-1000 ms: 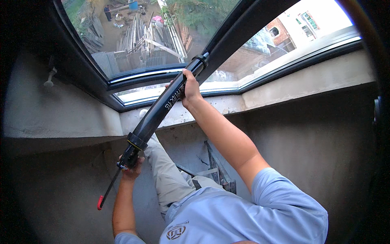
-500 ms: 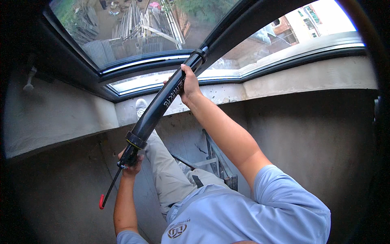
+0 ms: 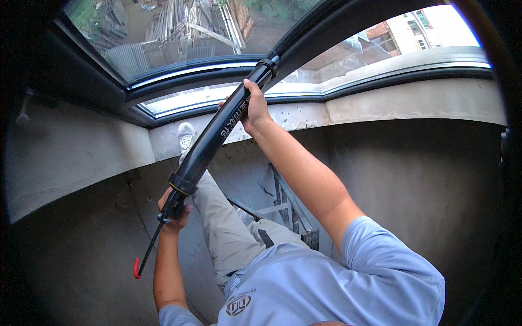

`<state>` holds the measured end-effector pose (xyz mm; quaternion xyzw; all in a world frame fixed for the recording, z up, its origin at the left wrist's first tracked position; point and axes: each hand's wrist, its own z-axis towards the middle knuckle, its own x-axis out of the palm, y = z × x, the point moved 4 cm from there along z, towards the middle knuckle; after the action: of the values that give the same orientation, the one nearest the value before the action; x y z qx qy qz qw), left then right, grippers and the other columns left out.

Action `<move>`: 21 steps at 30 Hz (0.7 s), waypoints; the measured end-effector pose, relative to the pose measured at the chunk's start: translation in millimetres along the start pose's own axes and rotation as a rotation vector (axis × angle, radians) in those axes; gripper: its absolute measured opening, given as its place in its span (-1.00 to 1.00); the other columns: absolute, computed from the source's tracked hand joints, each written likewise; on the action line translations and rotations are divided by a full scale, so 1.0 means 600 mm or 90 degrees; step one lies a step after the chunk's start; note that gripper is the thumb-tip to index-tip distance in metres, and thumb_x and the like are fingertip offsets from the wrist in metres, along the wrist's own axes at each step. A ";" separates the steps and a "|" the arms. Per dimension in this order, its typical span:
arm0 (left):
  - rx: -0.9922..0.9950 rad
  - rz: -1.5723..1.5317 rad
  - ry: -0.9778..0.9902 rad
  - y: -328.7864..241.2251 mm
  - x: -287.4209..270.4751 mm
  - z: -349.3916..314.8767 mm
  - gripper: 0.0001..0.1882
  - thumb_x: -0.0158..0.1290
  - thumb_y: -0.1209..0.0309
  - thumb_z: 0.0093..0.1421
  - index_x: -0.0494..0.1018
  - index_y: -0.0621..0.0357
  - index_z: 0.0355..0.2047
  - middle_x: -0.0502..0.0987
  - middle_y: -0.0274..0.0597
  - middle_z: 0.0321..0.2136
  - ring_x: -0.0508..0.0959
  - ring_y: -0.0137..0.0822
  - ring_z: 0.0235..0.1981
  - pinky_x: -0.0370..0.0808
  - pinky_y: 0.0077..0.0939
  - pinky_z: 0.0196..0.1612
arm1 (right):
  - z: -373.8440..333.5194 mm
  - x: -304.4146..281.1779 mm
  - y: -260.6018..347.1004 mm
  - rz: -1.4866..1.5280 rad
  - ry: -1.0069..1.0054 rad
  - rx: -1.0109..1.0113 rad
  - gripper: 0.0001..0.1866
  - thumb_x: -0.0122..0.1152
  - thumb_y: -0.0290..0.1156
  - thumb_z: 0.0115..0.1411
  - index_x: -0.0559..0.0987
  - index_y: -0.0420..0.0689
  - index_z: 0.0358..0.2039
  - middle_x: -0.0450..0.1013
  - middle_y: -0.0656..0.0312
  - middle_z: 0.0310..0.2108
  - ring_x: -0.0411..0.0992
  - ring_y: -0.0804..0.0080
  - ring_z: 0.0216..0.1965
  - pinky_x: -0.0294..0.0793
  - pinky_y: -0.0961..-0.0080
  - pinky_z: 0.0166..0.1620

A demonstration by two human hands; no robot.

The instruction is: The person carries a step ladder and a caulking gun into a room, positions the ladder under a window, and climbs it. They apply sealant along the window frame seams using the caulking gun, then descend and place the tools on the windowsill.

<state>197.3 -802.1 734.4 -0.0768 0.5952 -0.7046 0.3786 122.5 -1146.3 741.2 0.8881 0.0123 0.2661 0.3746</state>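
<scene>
Caulking gun (image 3: pixel 205 150) is held slantwise, long axis running near left to far right, left hand (image 3: pixel 177 221) clamped round its near handle end, right hand (image 3: pixel 255 111) gripping farther up, nearer the end pointing toward the dark window frame (image 3: pixel 331 38).

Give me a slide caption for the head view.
A black caulking gun, left hand at its rear, right hand near its front, angled toward a window frame.

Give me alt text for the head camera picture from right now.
A black sealant gun slants toward a dark window frame, right hand around its barrel, left hand gripping it near the rear. A red-tipped rod sticks out behind; planks lie piled outside.
</scene>
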 end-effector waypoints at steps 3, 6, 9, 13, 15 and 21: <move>-0.028 -0.032 0.035 0.008 0.005 -0.001 -0.41 0.21 -0.11 0.21 0.52 0.26 -0.18 0.57 -0.08 -0.32 0.62 -0.04 -0.32 0.52 -0.31 -0.26 | 0.004 -0.005 -0.007 -0.001 0.007 -0.008 -0.50 -0.05 0.01 0.32 0.42 -0.28 -0.27 0.48 0.01 -0.45 0.61 0.00 -0.32 0.64 0.03 -0.09; -0.019 -0.027 0.039 0.014 0.011 -0.001 -0.43 0.21 -0.10 0.21 0.51 0.26 -0.21 0.56 -0.07 -0.33 0.61 -0.02 -0.34 0.52 -0.29 -0.28 | 0.008 -0.010 -0.011 0.001 0.014 -0.010 -0.50 -0.05 0.01 0.32 0.42 -0.29 -0.27 0.47 0.01 -0.45 0.60 0.00 -0.32 0.64 0.01 -0.09; -0.008 -0.032 0.033 0.023 0.019 -0.005 -0.44 0.23 -0.08 0.20 0.50 0.25 -0.23 0.55 -0.07 -0.36 0.60 0.00 -0.36 0.51 -0.27 -0.29 | 0.014 -0.016 -0.016 0.003 0.016 0.000 -0.49 -0.05 0.01 0.31 0.43 -0.29 -0.27 0.47 0.00 -0.44 0.59 0.01 -0.31 0.63 0.00 -0.08; -0.035 -0.069 0.044 0.049 0.024 -0.017 -0.41 0.26 -0.07 0.17 0.49 0.27 -0.16 0.57 -0.09 -0.30 0.59 -0.10 -0.29 0.51 -0.31 -0.21 | 0.024 -0.027 -0.027 -0.001 0.001 0.008 -0.47 -0.04 0.03 0.30 0.44 -0.31 -0.28 0.47 -0.01 -0.43 0.59 0.02 -0.30 0.63 0.00 -0.08; -0.053 -0.100 0.073 0.061 0.026 -0.022 -0.29 0.31 -0.06 0.13 0.49 0.34 0.02 0.64 -0.11 -0.14 0.62 -0.27 -0.11 0.52 -0.39 0.01 | 0.028 -0.032 -0.034 -0.001 0.004 0.013 -0.46 -0.04 0.04 0.29 0.45 -0.31 -0.28 0.47 -0.02 -0.43 0.58 0.01 -0.30 0.62 0.00 -0.07; -0.015 -0.005 0.050 0.050 0.032 -0.015 -0.48 0.29 -0.04 0.16 0.47 0.23 -0.31 0.49 -0.12 -0.44 0.54 -0.06 -0.45 0.48 -0.28 -0.35 | 0.037 -0.037 -0.047 0.028 0.011 0.031 -0.57 -0.02 0.02 0.31 0.37 -0.16 -0.26 0.48 0.03 -0.49 0.62 0.01 -0.37 0.66 0.00 -0.18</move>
<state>192.1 -807.2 698.4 -0.0557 0.6178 -0.7012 0.3514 119.3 -1145.3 699.3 0.8945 0.0025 0.2819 0.3470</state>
